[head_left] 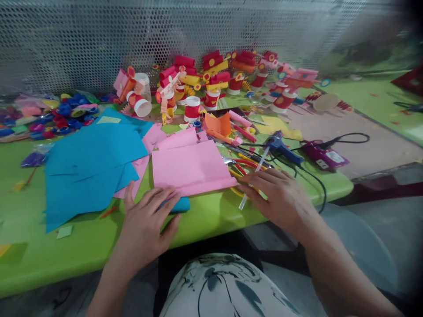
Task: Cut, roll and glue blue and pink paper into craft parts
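The left hand (150,226), palm down and open, has fingers on the near edge of the pink paper (188,165) on the table (211,220). The right hand (280,198) touches its right corner; if it pinches, I cannot tell.

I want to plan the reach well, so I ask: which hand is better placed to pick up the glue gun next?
Probably the right hand: it lies much nearer the blue glue gun. The left hand is farther away, on the pink sheet's near edge.
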`<state>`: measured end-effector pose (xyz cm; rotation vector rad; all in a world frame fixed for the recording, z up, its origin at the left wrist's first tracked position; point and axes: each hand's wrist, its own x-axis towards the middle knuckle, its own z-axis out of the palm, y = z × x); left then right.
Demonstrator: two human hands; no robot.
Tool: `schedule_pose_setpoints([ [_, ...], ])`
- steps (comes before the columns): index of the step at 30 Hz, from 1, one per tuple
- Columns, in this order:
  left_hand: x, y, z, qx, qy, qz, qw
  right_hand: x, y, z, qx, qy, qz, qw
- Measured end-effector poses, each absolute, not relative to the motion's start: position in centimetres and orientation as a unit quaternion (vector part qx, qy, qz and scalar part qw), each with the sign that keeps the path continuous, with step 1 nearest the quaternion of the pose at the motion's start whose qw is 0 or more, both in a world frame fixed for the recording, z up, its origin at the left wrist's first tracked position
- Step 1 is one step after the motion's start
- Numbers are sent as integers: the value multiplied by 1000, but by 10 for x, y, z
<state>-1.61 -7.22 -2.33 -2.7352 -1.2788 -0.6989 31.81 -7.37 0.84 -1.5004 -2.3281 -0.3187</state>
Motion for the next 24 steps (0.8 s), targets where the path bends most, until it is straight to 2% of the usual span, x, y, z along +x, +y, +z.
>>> schedule_pose_setpoints([
  [5, -16, -73, -22, -882, -416, -221, 12, 331, -81, 10, -555, -801, -208, 87],
  [9, -15, -73, -22, -882, -417, -220, 9, 338, -82, 10, -575, -779, -240, 75],
  [13, -15, -73, -22, -881, -421, -217, 4, 328, -72, 2, -573, -786, -211, 96],
  [19, -15, -74, -19, -880, -428, -208, -18, 320, -51, -3, -570, -803, -163, 67],
  [24, -15, -74, -17, -874, -436, -210, -32, 345, -30, -4, -583, -799, -83, 120],
])
